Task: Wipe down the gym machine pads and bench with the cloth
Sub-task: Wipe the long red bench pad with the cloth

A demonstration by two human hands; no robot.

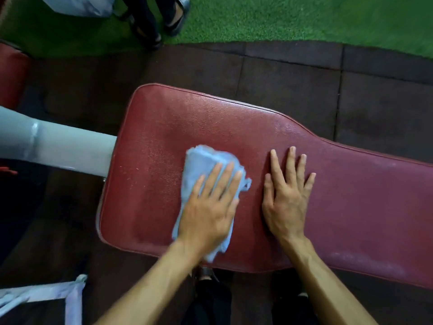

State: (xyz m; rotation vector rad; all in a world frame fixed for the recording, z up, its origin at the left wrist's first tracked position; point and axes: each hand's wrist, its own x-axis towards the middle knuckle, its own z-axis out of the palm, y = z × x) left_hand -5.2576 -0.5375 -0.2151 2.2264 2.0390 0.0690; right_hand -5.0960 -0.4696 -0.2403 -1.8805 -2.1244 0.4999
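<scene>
Cloth (206,165), a crumpled pale blue rag, lies on the wide end of the red bench (351,207), pinned flat under the left hand (210,207). That hand's fingers are straight and close together, palm pressing down on the rag rather than pinching it; the blurred edges of the rag suggest a stroke under way. Just beside it, the right hand (287,198) rests bare on the vinyl with fingers spread, apparently bracing. Neither hand curls round anything.

By my reading, the step in hand is wiping the bench top, with the broad end near the grey post (58,146) being covered now. The narrow stretch running off to the right shows dull, whitish marks and looks unwiped. The next move probably calls for sliding the rag rightward along that stretch with steady pressure, and lifting the bracing hand out of the path. Red pad (11,73) at far left also waits.
</scene>
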